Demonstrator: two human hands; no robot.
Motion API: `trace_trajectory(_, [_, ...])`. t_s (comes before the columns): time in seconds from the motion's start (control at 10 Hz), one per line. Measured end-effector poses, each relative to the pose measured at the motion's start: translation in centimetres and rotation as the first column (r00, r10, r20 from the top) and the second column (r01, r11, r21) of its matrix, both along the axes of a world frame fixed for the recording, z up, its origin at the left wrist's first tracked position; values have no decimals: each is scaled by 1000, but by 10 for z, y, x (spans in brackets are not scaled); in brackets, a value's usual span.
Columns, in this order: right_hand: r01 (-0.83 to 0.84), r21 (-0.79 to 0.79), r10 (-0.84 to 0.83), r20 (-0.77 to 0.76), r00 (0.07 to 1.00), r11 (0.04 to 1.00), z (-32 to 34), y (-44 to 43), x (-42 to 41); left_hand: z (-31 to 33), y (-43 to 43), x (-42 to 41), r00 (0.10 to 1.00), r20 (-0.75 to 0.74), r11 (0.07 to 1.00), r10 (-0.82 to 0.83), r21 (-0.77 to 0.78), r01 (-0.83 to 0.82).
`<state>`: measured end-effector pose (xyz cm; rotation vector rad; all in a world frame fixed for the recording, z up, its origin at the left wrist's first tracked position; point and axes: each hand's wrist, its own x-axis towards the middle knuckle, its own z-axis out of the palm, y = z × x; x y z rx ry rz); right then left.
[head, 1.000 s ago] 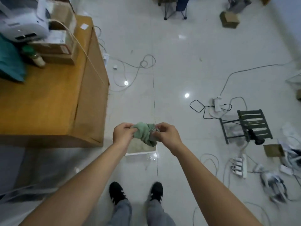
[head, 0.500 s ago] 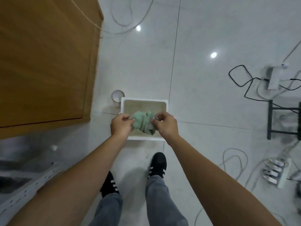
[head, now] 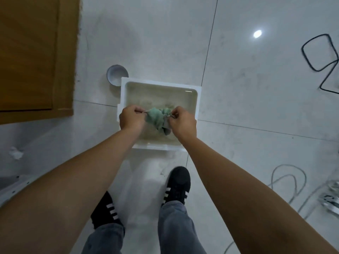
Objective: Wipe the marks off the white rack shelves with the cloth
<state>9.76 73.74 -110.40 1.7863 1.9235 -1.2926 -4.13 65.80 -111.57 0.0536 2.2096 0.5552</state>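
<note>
Cloth (head: 159, 119) stretches side to side between our hands, left hand (head: 131, 119) and right hand (head: 183, 123) each pinching an end, seemingly directly above the basin (head: 199, 101).

The cloth (head: 157, 119) is pale green with a greyer lower end. The basin (head: 199, 99) has a white rim, and the water inside looks murky beige. The small round cup (head: 117, 74) beside it is white with a grey-blue inside. The floor (head: 256, 92) is glossy pale grey tiles with thin dark joint lines. The cabinet (head: 34, 55) is orange-brown wood. The shoes (head: 178, 186) are black with three white stripes, and the trousers (head: 174, 226) are grey. One cable (head: 321, 52) is black; another cable (head: 286, 180) is light grey. The rack part (head: 12, 189) at the lower left is white.
</note>
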Motion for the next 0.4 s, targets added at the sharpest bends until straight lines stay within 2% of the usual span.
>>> trace_trajectory(0.2, [-58,75,57,4,998,996,-13,1,1,-8,1,2,999,-37,999,-37,11,37])
trace_trajectory(0.3, [-145,152,137,65,988,978,-4,-1,5,5,-3,6,968,-110,974,-225,-19,224])
trace_trajectory(0.4, [-244,194,232,84,969,950,8,-4,5,13,-12,11,898,-144,909,-416,-75,409])
